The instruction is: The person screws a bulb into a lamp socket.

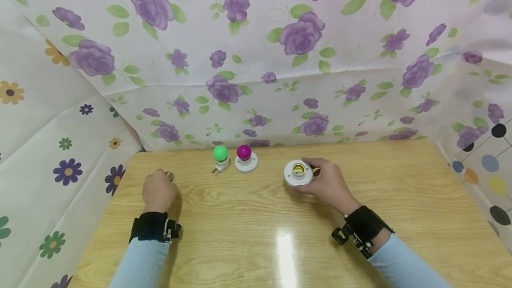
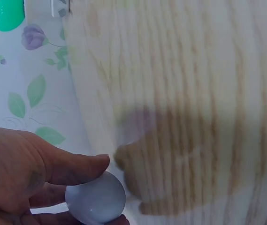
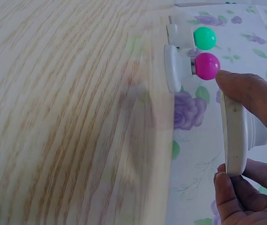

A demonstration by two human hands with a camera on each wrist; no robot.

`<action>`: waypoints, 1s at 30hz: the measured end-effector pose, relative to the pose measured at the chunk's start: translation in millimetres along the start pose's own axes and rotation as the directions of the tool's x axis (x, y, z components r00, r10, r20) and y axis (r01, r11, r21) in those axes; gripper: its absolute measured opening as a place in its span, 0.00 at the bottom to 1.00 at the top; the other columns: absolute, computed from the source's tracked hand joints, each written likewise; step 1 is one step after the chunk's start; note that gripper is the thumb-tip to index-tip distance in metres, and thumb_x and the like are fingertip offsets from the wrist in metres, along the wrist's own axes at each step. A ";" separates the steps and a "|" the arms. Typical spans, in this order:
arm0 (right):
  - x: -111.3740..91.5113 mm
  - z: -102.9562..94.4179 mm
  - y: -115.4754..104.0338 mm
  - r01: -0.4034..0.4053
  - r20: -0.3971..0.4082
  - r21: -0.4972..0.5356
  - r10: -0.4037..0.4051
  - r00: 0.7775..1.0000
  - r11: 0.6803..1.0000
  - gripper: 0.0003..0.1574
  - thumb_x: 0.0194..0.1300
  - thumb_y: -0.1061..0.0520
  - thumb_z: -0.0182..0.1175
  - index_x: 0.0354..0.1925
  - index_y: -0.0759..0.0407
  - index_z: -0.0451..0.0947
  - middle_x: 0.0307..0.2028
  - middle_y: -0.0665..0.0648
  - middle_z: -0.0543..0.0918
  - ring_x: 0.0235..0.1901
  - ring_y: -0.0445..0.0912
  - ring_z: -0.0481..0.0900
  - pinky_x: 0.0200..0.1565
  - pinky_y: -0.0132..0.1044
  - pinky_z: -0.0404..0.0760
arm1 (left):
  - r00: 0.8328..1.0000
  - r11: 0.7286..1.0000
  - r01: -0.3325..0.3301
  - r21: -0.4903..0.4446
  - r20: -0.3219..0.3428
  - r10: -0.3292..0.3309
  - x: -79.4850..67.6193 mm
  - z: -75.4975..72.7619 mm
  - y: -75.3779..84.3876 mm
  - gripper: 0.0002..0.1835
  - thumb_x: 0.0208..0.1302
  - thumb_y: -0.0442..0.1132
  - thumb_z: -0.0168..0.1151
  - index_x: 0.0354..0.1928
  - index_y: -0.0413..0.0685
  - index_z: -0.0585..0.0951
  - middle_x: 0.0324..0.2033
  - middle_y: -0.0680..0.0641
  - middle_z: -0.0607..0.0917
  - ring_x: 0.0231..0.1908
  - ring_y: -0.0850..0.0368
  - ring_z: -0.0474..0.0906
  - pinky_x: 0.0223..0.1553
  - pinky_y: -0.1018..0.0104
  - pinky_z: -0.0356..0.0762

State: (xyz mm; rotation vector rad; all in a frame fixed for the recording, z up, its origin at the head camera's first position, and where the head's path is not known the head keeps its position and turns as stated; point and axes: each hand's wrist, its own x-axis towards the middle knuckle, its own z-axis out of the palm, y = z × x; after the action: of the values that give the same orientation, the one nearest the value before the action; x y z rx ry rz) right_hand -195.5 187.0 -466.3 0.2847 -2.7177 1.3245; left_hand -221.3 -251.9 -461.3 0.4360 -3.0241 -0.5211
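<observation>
My left hand (image 1: 158,190) holds a small white light bulb (image 2: 95,199) between thumb and fingers, above the left part of the table. In the head view only the bulb's metal screw cap (image 1: 170,175) peeks out past the hand. At the centre right, my right hand (image 1: 330,186) grips a round white lamp holder (image 1: 289,176) by its rim, thumb on one side and fingers on the other. Its brass-coloured threaded socket faces up, with no bulb in it. The right wrist view shows this lamp holder (image 3: 235,136) edge-on, lifted off the wood.
Toward the back edge, a green bulb (image 1: 220,153) sits in a white plug-in socket (image 1: 223,165) with metal prongs. Beside it a magenta bulb (image 1: 244,151) stands in a round white lamp holder (image 1: 249,168). Flowered sheeting (image 1: 264,101) rises behind the wooden table (image 1: 224,234).
</observation>
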 end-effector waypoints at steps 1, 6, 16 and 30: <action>0.1 0.0 -0.2 0.000 0.002 -0.001 0.000 1.000 1.000 0.51 0.30 0.45 0.80 0.56 0.54 0.74 0.44 0.47 0.77 0.36 0.43 0.75 0.35 0.32 0.77 | 1.000 1.000 -0.003 -0.010 -0.003 0.003 0.0 -0.8 1.4 0.06 0.53 0.31 0.56 0.32 0.34 0.75 0.28 0.37 0.75 0.27 0.45 0.72 0.20 0.57 0.71; 0.7 -0.1 -1.7 0.001 0.010 -0.020 -0.001 1.000 1.000 0.52 0.30 0.42 0.79 0.56 0.54 0.74 0.44 0.47 0.77 0.36 0.43 0.75 0.34 0.32 0.77 | 0.995 0.997 -0.047 -0.060 -0.091 0.041 -4.4 -9.4 17.5 0.10 0.56 0.34 0.56 0.35 0.32 0.70 0.28 0.36 0.75 0.28 0.43 0.74 0.21 0.55 0.72; 0.7 0.7 -5.0 0.018 0.015 -0.026 -0.017 1.000 1.000 0.51 0.31 0.43 0.79 0.56 0.53 0.74 0.44 0.46 0.76 0.36 0.42 0.75 0.34 0.32 0.77 | 0.915 0.946 -0.296 -0.135 -0.324 0.241 -24.4 -29.1 72.9 0.10 0.50 0.29 0.58 0.36 0.30 0.77 0.27 0.38 0.78 0.29 0.44 0.74 0.28 0.54 0.74; 0.3 2.7 -11.0 0.032 0.011 -0.036 -0.032 0.999 0.999 0.52 0.30 0.40 0.79 0.56 0.53 0.74 0.44 0.47 0.77 0.36 0.42 0.74 0.34 0.32 0.77 | 0.881 0.833 -0.447 -0.327 -0.325 0.345 -62.6 -26.5 137.0 0.21 0.48 0.36 0.69 0.44 0.39 0.73 0.38 0.43 0.80 0.38 0.52 0.78 0.37 0.62 0.79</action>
State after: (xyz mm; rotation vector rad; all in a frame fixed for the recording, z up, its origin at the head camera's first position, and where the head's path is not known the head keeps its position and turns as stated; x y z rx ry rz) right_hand -193.4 178.2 -459.5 0.3313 -2.7298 1.2680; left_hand -195.5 -119.0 -390.2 -0.1471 -2.5572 -0.9265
